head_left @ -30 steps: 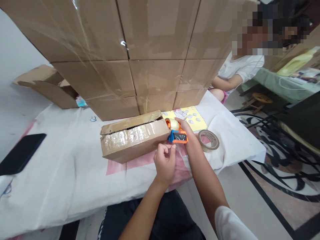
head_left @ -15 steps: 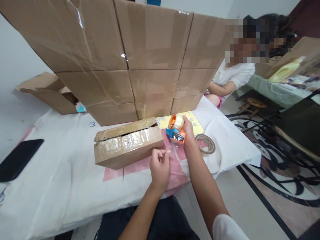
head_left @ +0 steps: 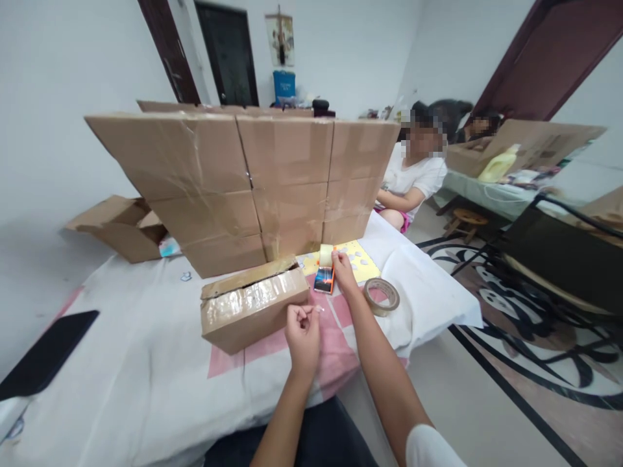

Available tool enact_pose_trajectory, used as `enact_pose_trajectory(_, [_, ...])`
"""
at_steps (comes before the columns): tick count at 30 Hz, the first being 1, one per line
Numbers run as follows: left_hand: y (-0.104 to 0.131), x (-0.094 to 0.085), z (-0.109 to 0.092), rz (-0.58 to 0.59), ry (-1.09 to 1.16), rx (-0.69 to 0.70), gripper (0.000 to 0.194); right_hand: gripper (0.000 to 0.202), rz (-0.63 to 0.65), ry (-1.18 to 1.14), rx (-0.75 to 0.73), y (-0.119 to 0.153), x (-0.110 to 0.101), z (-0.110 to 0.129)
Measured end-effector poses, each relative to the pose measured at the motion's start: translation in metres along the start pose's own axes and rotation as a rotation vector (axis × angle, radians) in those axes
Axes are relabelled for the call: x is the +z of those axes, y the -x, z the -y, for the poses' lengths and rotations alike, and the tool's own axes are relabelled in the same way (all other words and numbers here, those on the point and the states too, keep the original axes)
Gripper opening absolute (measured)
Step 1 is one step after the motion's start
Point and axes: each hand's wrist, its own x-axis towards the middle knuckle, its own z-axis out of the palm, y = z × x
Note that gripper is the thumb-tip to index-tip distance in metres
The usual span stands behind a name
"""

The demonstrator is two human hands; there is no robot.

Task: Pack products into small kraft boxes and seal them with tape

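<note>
My right hand (head_left: pixel 344 271) grips the side of an orange tape dispenser (head_left: pixel 324 280) with a roll of clear tape in it. It is low over the cloth or resting on it; I cannot tell which. To its left, my left hand (head_left: pixel 302 329) is closed in a pinch on a small clear piece of tape (head_left: pixel 320 309). Just left of that hand lies a small cardboard box (head_left: pixel 257 310), its side covered with shiny tape and a dark gap along its top edge. A roll of brown tape (head_left: pixel 381 297) lies right of my right forearm.
A wall of taped cardboard boxes (head_left: pixel 287 159) stands behind. An open carton (head_left: pixel 114 224) is at the back left, a black phone-like slab (head_left: pixel 51 347) at the left on the white cloth (head_left: pixel 160 402). Beyond the right side sits a person in a white shirt (head_left: pixel 418 172).
My view has tipped up. The dispenser in my right hand has turned from tilted to upright, its label now facing me. My left hand keeps its pinch near the small box.
</note>
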Motion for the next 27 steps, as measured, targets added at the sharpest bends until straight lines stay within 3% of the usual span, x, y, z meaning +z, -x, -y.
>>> enact_pose_trajectory(5, [-0.004,-0.012,-0.028,-0.03,0.027,0.083,0.04,0.036,-0.028,0.008,-0.11,0.035,-0.011,0.046])
enact_pose_trajectory(7, [-0.003,-0.019,-0.04,-0.032,-0.013,0.11,0.042,0.031,0.084,0.019,-0.16,0.059,-0.015,0.068])
enact_pose_trajectory(12, [0.008,-0.033,-0.066,-0.049,-0.091,0.193,0.041,0.022,0.549,0.156,-0.357,0.116,-0.021,0.118])
enact_pose_trajectory(16, [0.018,-0.04,-0.082,-0.05,-0.1,0.24,0.039,0.014,0.668,0.239,-0.422,0.138,-0.022,0.147])
enact_pose_trajectory(22, [0.027,-0.04,-0.099,-0.155,-0.151,0.261,0.039,0.015,0.608,0.303,-0.581,0.155,-0.018,0.178])
enact_pose_trajectory(27, [0.009,-0.062,-0.1,-0.228,-0.155,0.156,0.028,0.017,0.256,0.299,-0.738,0.146,-0.018,0.194])
